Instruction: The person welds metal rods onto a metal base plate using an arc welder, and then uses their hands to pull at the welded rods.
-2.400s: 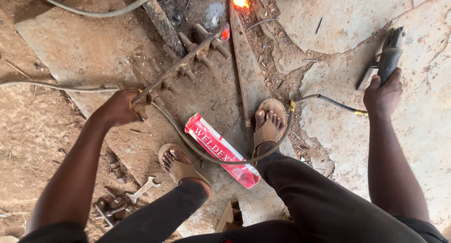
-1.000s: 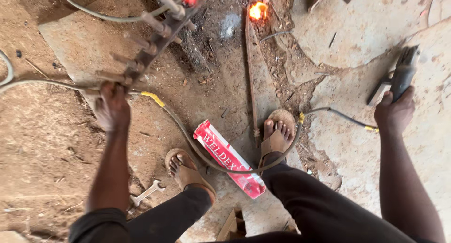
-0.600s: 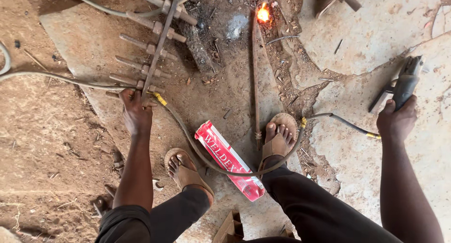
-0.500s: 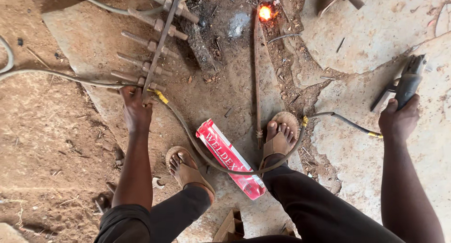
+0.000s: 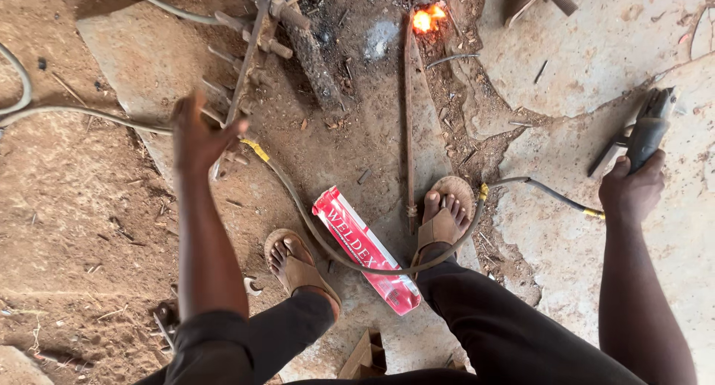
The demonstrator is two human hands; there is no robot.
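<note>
The left hand (image 5: 195, 135) has its fingers clamped on the near end of a spiked metal bar (image 5: 249, 46) lying on the dirt floor (image 5: 67, 221) ahead, while the right hand (image 5: 633, 191), well apart, has its fingers clamped on a welding holder (image 5: 649, 128) above the concrete slab (image 5: 596, 50).

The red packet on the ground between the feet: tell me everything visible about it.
The red packet is a long, flat, glossy carton, red with white lettering and a white strip along one edge. It lies flat on the dusty concrete slab, slanted from upper left to lower right, between the two sandalled feet. A grey cable curves across its middle. Neither hand touches it. It looks closed.
</note>
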